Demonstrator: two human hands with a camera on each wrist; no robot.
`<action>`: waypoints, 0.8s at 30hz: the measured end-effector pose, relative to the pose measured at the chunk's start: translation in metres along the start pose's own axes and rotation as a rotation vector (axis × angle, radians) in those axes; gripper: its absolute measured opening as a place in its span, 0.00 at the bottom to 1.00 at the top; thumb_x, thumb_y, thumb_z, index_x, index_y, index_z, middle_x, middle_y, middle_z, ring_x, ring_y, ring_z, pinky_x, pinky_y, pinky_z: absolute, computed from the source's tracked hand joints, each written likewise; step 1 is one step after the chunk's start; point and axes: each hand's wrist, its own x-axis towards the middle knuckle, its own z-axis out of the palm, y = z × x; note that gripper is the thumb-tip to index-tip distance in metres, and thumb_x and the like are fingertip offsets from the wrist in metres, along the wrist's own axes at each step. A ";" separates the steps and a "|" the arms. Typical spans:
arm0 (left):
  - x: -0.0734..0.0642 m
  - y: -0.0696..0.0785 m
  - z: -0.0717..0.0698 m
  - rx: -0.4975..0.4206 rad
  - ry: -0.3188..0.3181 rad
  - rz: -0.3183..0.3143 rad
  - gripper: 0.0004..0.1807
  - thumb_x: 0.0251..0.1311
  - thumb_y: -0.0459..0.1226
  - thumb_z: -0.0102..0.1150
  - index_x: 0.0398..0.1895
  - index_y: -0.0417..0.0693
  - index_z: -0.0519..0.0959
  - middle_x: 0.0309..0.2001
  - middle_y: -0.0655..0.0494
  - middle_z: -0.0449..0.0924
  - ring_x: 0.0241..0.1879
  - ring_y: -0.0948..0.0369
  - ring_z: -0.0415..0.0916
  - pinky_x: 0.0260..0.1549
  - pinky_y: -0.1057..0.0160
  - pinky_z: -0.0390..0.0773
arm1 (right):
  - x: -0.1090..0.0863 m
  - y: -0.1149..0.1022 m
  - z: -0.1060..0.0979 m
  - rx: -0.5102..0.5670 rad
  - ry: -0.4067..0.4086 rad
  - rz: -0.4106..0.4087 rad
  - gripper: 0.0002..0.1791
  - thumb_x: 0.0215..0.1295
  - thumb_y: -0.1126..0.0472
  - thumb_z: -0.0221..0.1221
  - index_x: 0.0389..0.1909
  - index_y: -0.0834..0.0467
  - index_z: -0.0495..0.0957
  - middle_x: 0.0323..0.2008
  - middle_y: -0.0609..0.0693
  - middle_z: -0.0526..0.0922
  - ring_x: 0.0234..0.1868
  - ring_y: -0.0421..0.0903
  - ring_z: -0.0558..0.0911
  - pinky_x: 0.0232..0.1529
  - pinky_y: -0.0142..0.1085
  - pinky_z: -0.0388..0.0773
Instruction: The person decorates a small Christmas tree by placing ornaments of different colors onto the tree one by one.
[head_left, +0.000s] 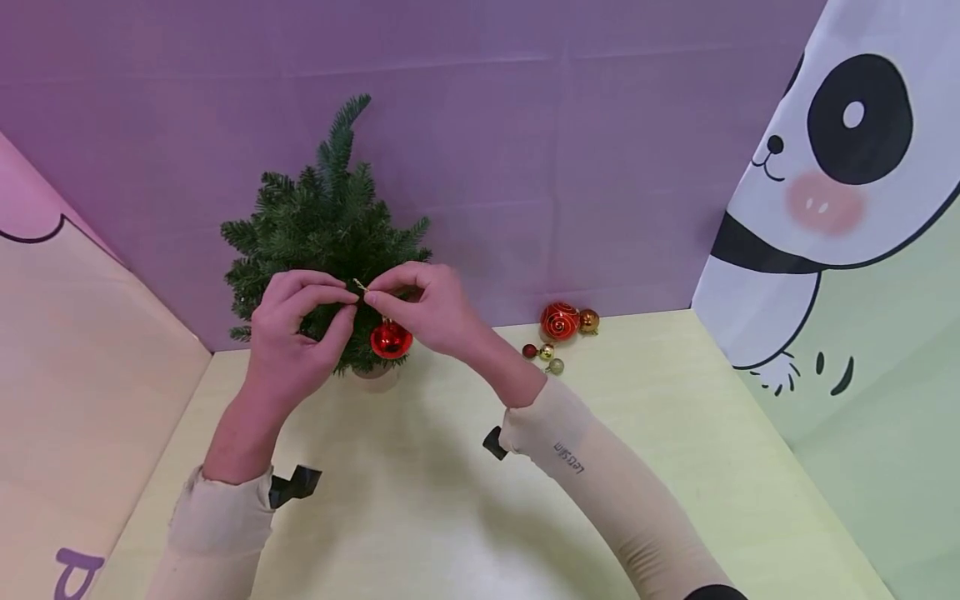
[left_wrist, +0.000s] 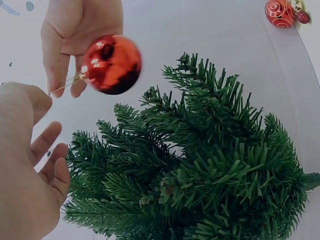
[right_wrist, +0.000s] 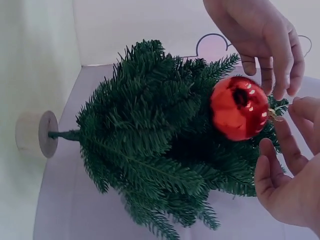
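A shiny red Christmas ball (head_left: 391, 339) hangs by a thin gold string (head_left: 360, 285) in front of a small green Christmas tree (head_left: 322, 217). Thumb and index finger of my right hand (head_left: 427, 304) pinch the string above the ball. My left hand (head_left: 296, 333) meets it from the other side, thumb and fingertips close together at the string's end. In the left wrist view the string runs from the ball (left_wrist: 114, 65) to the left fingertips, which seem to pinch it. The right wrist view has the ball (right_wrist: 240, 108) close against the branches.
On the table (head_left: 420, 500), right of the tree, lie a patterned red ball (head_left: 560, 321), an orange-brown ball (head_left: 588, 322) and several tiny balls (head_left: 547, 352). The tree stands on a pale round base (right_wrist: 37, 134). A purple backdrop (head_left: 525, 167) rises behind; panda-printed cloth (head_left: 832, 217) borders the right.
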 end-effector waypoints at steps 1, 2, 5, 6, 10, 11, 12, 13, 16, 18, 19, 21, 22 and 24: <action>0.000 0.001 0.000 -0.002 -0.002 -0.006 0.07 0.56 0.32 0.61 0.33 0.37 0.85 0.40 0.44 0.79 0.43 0.45 0.70 0.44 0.55 0.66 | 0.000 -0.001 -0.001 -0.034 -0.005 -0.009 0.08 0.66 0.62 0.63 0.41 0.60 0.85 0.38 0.46 0.83 0.32 0.41 0.81 0.34 0.34 0.80; 0.000 0.002 0.000 -0.001 -0.004 -0.014 0.07 0.56 0.33 0.61 0.33 0.37 0.85 0.40 0.44 0.79 0.43 0.45 0.70 0.44 0.55 0.66 | 0.000 -0.002 -0.002 -0.069 -0.008 -0.017 0.08 0.66 0.61 0.62 0.41 0.59 0.85 0.38 0.45 0.83 0.33 0.40 0.81 0.35 0.33 0.79; 0.000 0.005 -0.001 0.009 -0.016 -0.034 0.08 0.54 0.34 0.64 0.33 0.37 0.85 0.40 0.45 0.79 0.44 0.46 0.70 0.43 0.55 0.66 | 0.000 -0.006 -0.006 -0.143 -0.023 -0.028 0.08 0.66 0.60 0.62 0.42 0.57 0.86 0.39 0.43 0.82 0.35 0.38 0.79 0.34 0.32 0.78; 0.001 0.006 -0.001 0.012 -0.024 -0.039 0.08 0.54 0.34 0.65 0.33 0.37 0.85 0.40 0.45 0.79 0.44 0.47 0.70 0.43 0.55 0.66 | 0.000 -0.007 -0.007 -0.161 -0.027 -0.030 0.08 0.66 0.59 0.62 0.42 0.56 0.86 0.38 0.42 0.82 0.36 0.38 0.79 0.34 0.32 0.78; 0.002 0.011 -0.001 0.010 -0.047 -0.071 0.06 0.50 0.31 0.70 0.32 0.38 0.86 0.40 0.47 0.79 0.44 0.50 0.70 0.42 0.57 0.65 | -0.001 -0.011 -0.010 -0.188 -0.032 -0.050 0.07 0.66 0.58 0.63 0.41 0.55 0.87 0.38 0.40 0.82 0.37 0.36 0.77 0.34 0.31 0.77; 0.003 0.012 -0.001 0.007 -0.048 -0.081 0.06 0.49 0.30 0.71 0.31 0.38 0.86 0.39 0.48 0.79 0.44 0.51 0.71 0.42 0.57 0.65 | -0.001 -0.012 -0.010 -0.189 -0.034 -0.056 0.07 0.65 0.58 0.63 0.40 0.55 0.87 0.37 0.40 0.82 0.37 0.36 0.77 0.34 0.31 0.77; 0.003 0.015 -0.001 0.005 -0.048 -0.090 0.05 0.49 0.29 0.71 0.31 0.38 0.86 0.39 0.48 0.79 0.44 0.51 0.71 0.42 0.57 0.65 | -0.001 -0.013 -0.011 -0.188 -0.038 -0.058 0.07 0.65 0.58 0.63 0.40 0.55 0.87 0.37 0.40 0.82 0.37 0.36 0.77 0.34 0.31 0.77; 0.004 0.016 -0.001 0.004 -0.044 -0.100 0.05 0.48 0.28 0.71 0.30 0.39 0.87 0.39 0.48 0.80 0.44 0.51 0.71 0.42 0.57 0.65 | -0.001 -0.013 -0.011 -0.186 -0.043 -0.058 0.07 0.65 0.58 0.63 0.40 0.55 0.87 0.37 0.40 0.82 0.37 0.37 0.77 0.34 0.31 0.77; 0.005 0.022 0.000 0.005 -0.033 -0.134 0.04 0.49 0.26 0.70 0.29 0.38 0.87 0.38 0.48 0.80 0.43 0.51 0.71 0.42 0.56 0.65 | -0.002 -0.014 -0.012 -0.172 -0.059 -0.056 0.07 0.65 0.58 0.63 0.40 0.55 0.87 0.37 0.41 0.82 0.36 0.38 0.77 0.34 0.32 0.77; 0.005 0.026 -0.001 0.006 -0.051 -0.164 0.04 0.50 0.27 0.70 0.30 0.38 0.87 0.40 0.48 0.80 0.44 0.51 0.71 0.42 0.55 0.65 | -0.002 -0.014 -0.012 -0.171 -0.067 -0.055 0.07 0.65 0.58 0.63 0.40 0.54 0.87 0.37 0.41 0.81 0.36 0.38 0.77 0.33 0.32 0.77; 0.006 0.029 -0.002 0.005 -0.063 -0.181 0.04 0.50 0.27 0.70 0.30 0.39 0.87 0.40 0.49 0.80 0.45 0.52 0.71 0.43 0.54 0.66 | -0.002 -0.015 -0.012 -0.168 -0.070 -0.054 0.08 0.65 0.58 0.63 0.41 0.55 0.87 0.37 0.41 0.81 0.36 0.38 0.77 0.33 0.32 0.77; 0.007 0.033 -0.002 0.011 -0.094 -0.220 0.04 0.51 0.28 0.70 0.32 0.39 0.87 0.42 0.49 0.80 0.47 0.52 0.71 0.43 0.53 0.66 | -0.002 -0.015 -0.013 -0.164 -0.070 -0.058 0.07 0.65 0.58 0.63 0.40 0.55 0.87 0.37 0.41 0.81 0.37 0.38 0.77 0.33 0.32 0.78; 0.007 0.036 -0.002 0.015 -0.109 -0.239 0.04 0.52 0.29 0.69 0.32 0.39 0.87 0.43 0.49 0.80 0.48 0.52 0.70 0.43 0.52 0.67 | -0.001 -0.015 -0.013 -0.165 -0.068 -0.061 0.07 0.65 0.58 0.64 0.40 0.55 0.87 0.37 0.41 0.82 0.37 0.38 0.77 0.33 0.32 0.77; 0.008 0.041 -0.002 0.035 -0.128 -0.289 0.05 0.54 0.30 0.69 0.33 0.39 0.87 0.42 0.50 0.80 0.48 0.52 0.71 0.42 0.53 0.67 | -0.001 -0.015 -0.014 -0.157 -0.069 -0.061 0.07 0.65 0.59 0.64 0.40 0.55 0.87 0.37 0.41 0.82 0.37 0.37 0.77 0.34 0.32 0.78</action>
